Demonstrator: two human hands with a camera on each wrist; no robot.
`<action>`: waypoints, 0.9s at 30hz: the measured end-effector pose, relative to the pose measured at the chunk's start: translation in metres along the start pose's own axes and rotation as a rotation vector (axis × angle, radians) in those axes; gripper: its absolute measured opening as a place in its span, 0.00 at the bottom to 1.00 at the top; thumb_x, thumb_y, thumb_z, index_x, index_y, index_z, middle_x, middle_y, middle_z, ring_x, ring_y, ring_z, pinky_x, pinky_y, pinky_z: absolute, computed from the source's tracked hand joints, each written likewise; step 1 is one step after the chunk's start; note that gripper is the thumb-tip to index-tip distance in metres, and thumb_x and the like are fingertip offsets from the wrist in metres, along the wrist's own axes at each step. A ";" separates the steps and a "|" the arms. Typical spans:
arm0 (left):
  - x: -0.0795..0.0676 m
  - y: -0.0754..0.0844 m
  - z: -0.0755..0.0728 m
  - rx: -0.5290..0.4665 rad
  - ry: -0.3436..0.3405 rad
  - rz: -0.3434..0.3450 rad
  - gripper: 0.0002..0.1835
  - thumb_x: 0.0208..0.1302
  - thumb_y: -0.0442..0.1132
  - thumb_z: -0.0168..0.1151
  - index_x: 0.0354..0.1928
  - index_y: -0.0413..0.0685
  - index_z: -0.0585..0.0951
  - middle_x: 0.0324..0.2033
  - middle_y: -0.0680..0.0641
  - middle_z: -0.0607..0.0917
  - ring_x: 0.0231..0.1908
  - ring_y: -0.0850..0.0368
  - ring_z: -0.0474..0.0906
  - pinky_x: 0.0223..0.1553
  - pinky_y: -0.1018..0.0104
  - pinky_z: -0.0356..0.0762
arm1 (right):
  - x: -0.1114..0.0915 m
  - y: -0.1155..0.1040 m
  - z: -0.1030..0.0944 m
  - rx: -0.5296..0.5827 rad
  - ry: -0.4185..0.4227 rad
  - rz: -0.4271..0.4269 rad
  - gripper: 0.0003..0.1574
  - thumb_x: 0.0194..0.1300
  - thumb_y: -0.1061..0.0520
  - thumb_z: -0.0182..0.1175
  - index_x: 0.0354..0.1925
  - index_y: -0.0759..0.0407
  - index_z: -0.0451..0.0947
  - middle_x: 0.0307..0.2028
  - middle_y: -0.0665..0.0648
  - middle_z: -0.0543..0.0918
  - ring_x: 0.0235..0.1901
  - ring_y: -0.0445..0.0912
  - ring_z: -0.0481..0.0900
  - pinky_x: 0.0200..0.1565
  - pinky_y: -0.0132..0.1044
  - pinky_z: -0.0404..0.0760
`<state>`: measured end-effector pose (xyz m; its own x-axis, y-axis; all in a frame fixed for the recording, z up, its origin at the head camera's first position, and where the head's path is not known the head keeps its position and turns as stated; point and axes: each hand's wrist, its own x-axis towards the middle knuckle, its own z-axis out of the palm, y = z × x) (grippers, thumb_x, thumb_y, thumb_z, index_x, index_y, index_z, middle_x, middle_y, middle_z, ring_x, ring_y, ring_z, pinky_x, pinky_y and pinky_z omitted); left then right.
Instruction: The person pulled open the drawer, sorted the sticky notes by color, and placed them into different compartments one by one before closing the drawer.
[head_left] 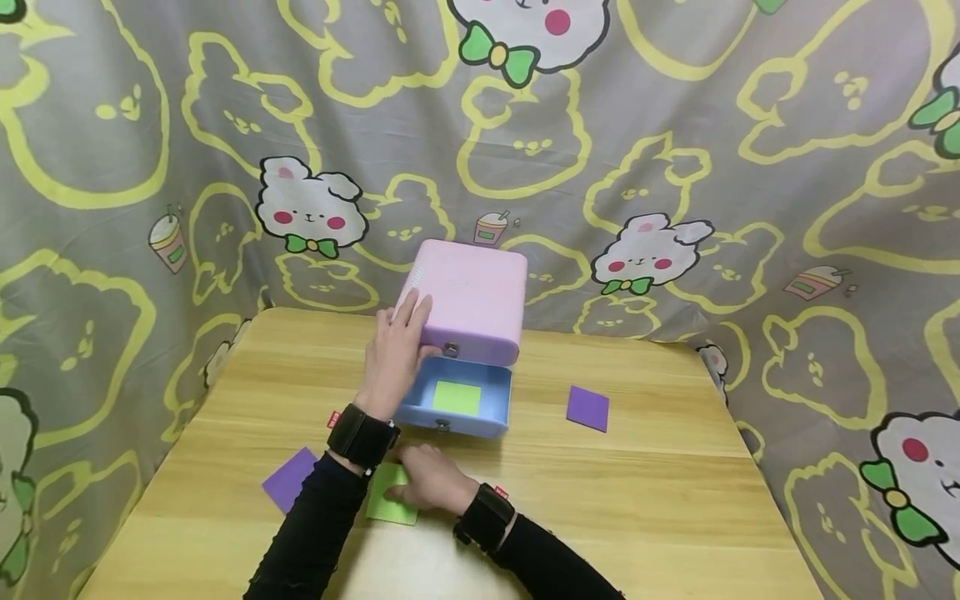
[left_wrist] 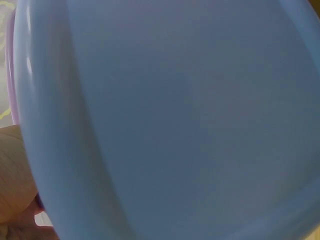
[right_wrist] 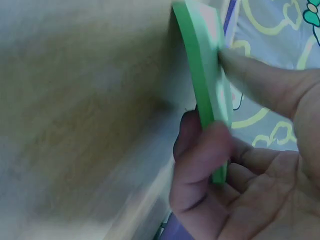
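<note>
A small box with a pink lid [head_left: 467, 292] and a blue lower part [head_left: 468, 427] stands at the back middle of the table, lid raised. A green square pad [head_left: 457, 398] lies inside the blue part. My left hand [head_left: 395, 354] holds the lid's left side, fingers on top and thumb at the front edge. In the left wrist view the blue plastic [left_wrist: 175, 120] fills most of the picture. My right hand [head_left: 435, 479] pinches another green pad [head_left: 393, 504] by its side; in the right wrist view this pad [right_wrist: 202, 70] is tilted between thumb and fingers.
One purple square [head_left: 588, 408] lies right of the box. A second purple square [head_left: 291, 479] lies at the left, partly covered by my left sleeve. A patterned curtain [head_left: 525, 167] hangs behind and beside the wooden table [head_left: 660, 500].
</note>
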<state>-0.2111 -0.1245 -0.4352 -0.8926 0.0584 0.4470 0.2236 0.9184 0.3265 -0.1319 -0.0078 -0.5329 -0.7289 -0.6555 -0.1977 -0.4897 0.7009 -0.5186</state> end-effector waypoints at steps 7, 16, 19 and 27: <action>0.001 0.000 0.000 0.003 0.006 0.005 0.42 0.58 0.49 0.72 0.74 0.51 0.67 0.76 0.42 0.65 0.59 0.35 0.71 0.33 0.46 0.87 | -0.003 0.008 -0.012 0.163 0.018 -0.063 0.12 0.64 0.53 0.68 0.27 0.54 0.79 0.17 0.42 0.71 0.16 0.33 0.65 0.22 0.25 0.66; 0.000 -0.002 0.003 -0.002 0.030 0.031 0.42 0.58 0.49 0.72 0.73 0.50 0.67 0.75 0.41 0.67 0.58 0.34 0.71 0.31 0.46 0.86 | -0.015 0.009 -0.031 0.288 0.034 -0.077 0.08 0.63 0.55 0.70 0.29 0.55 0.83 0.17 0.40 0.74 0.17 0.30 0.66 0.23 0.22 0.69; -0.001 -0.003 0.003 -0.002 0.032 0.032 0.41 0.58 0.49 0.72 0.73 0.50 0.67 0.75 0.41 0.67 0.57 0.34 0.71 0.31 0.46 0.86 | -0.020 0.007 -0.041 0.270 0.034 -0.097 0.06 0.63 0.54 0.70 0.31 0.54 0.85 0.19 0.42 0.78 0.18 0.30 0.69 0.26 0.22 0.73; 0.000 -0.004 0.003 0.013 0.020 0.032 0.42 0.58 0.49 0.72 0.73 0.50 0.67 0.76 0.41 0.66 0.58 0.34 0.71 0.33 0.46 0.87 | -0.038 0.002 -0.077 0.297 0.032 -0.123 0.06 0.63 0.55 0.71 0.32 0.55 0.85 0.21 0.45 0.80 0.19 0.31 0.70 0.27 0.23 0.74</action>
<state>-0.2132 -0.1268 -0.4387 -0.8769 0.0799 0.4739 0.2466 0.9211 0.3011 -0.1422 0.0405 -0.4623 -0.6898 -0.7177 -0.0952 -0.4172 0.5015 -0.7579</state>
